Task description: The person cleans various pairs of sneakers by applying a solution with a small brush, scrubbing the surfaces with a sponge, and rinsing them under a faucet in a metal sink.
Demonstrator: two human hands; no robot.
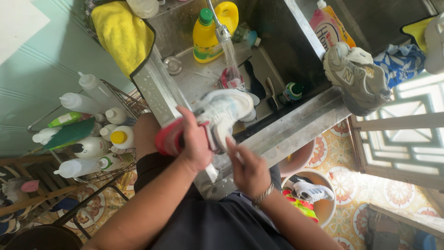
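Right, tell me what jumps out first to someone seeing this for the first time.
At centre, the left hand grips a white sneaker with a red sole over the edge of a steel sink, while the right hand touches it from below. A tap stands above the basin, next to a yellow bottle with a green cap. A grey sneaker sits on the sink's right rim.
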